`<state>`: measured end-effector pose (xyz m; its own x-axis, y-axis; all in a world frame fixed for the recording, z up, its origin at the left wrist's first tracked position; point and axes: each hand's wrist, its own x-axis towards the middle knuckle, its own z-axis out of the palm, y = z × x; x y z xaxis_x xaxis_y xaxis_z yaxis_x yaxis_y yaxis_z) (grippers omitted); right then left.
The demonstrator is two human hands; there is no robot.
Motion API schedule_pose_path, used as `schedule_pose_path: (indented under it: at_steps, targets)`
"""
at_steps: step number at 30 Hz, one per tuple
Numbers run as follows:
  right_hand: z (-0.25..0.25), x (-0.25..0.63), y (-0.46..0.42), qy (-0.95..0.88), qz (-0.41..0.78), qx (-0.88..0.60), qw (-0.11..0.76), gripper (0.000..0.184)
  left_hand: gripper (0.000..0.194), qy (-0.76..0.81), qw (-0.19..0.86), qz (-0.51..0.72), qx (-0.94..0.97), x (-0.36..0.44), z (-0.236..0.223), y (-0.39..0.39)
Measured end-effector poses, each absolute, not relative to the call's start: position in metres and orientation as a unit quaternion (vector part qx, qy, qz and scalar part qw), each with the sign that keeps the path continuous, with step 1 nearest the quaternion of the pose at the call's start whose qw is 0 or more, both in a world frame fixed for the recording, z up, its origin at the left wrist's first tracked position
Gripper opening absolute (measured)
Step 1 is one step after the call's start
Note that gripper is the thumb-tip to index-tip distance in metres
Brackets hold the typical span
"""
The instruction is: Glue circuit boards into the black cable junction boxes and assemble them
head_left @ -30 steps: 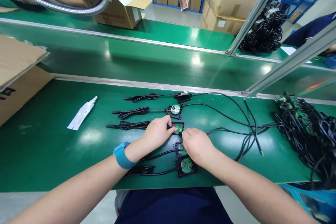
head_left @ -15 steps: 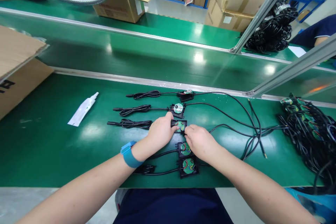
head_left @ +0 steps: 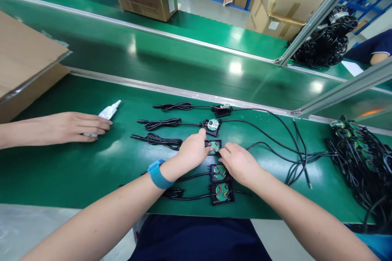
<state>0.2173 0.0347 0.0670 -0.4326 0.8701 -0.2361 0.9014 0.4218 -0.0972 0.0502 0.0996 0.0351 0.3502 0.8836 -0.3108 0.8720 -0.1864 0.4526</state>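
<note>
My left hand [head_left: 193, 151], with a blue wristband, is closed on the left end of a small black housing with a green circuit board [head_left: 215, 147] in it. My right hand [head_left: 240, 164] pinches at the housing's right end, where a black cable comes out; its fingertips hide what exactly they hold. Behind my hands lie a housing with a round white-and-green board [head_left: 212, 124] and a tilted black housing [head_left: 222, 111]. Nearer to me are two more open housings, one with a board [head_left: 219, 172] and the other board [head_left: 222, 191] in front, showing coloured wires.
Another person's hand [head_left: 72, 127] rests over a white tube [head_left: 108, 111] at the left. A cardboard box [head_left: 27, 57] stands behind that. Coiled black cables [head_left: 163, 140] lie left of the housings. A heap of cables and boards [head_left: 364, 159] fills the right; a metal post [head_left: 346, 85] rises behind.
Another person's hand has come in from the left and covers the white tube. My hands stay at the same housing. The view has shifted slightly.
</note>
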Motion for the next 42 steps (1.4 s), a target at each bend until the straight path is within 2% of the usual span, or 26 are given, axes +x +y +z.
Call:
schedule_pose_path:
  at_steps: [4,11,16,22,25,28,31,34,36,39,42]
  targets:
    - [0.065,0.216,0.047,0.789,-0.115,0.599,0.074,0.025,0.033,0.572,0.286,0.004,0.769,0.051,0.035,0.099]
    - [0.051,0.226,0.06,0.717,-0.241,0.654,-0.013,0.011,0.034,0.574,0.297,0.013,0.763,0.05,0.034,0.099]
    - [0.048,0.222,0.06,0.65,-0.296,0.695,-0.076,0.015,0.034,0.577,0.303,0.006,0.758,0.051,0.035,0.098]
    - [0.053,0.221,0.071,0.635,-0.307,0.708,-0.032,0.023,0.035,0.578,0.309,0.01,0.755,0.051,0.034,0.099]
    - [0.055,0.22,0.082,0.561,-0.39,0.73,0.003,0.023,0.035,0.579,0.311,-0.001,0.754,0.052,0.034,0.1]
    - [0.061,0.216,0.098,0.523,-0.441,0.725,0.075,0.022,0.037,0.579,0.31,-0.003,0.754,0.052,0.035,0.101]
    - [0.07,0.212,0.109,0.582,-0.361,0.712,0.156,0.017,0.039,0.583,0.314,-0.002,0.749,0.052,0.035,0.101]
    - [0.073,0.211,0.111,0.627,-0.28,0.703,0.184,0.035,0.037,0.581,0.319,0.002,0.748,0.051,0.034,0.1]
    - [0.072,0.21,0.11,0.636,-0.272,0.699,0.181,0.042,0.036,0.58,0.32,0.006,0.749,0.051,0.034,0.1]
    - [0.067,0.206,0.11,0.641,-0.269,0.693,0.191,0.037,0.036,0.582,0.321,0.007,0.747,0.05,0.033,0.101]
    - [0.066,0.199,0.115,0.633,-0.279,0.687,0.222,0.042,0.035,0.581,0.328,0.009,0.745,0.05,0.033,0.102]
